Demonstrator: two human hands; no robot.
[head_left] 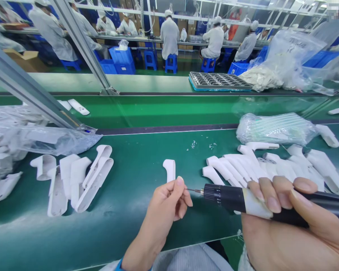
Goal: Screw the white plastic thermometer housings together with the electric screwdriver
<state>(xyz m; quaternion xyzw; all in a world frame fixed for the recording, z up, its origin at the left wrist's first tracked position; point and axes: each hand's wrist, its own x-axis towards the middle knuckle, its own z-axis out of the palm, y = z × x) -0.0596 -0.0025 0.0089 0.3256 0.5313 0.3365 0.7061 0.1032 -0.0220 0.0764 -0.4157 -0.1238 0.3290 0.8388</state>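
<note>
Black rotary tool (223, 197) sits in the right hand (288, 229), fingers (271, 192) wrapped round its body, thin bit pointing left to just beside the left hand (158, 214). That hand's fingertips (180, 182) pinch a white plastic housing (169, 168), its long axis upright, lower end hidden. Beyond, more white housings (243, 165) lie on a green conveyor mat (124, 229).

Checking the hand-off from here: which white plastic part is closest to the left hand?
The lone hooked white plastic part above the left hand. The others lie in heaps further left and right on the green belt.
</note>
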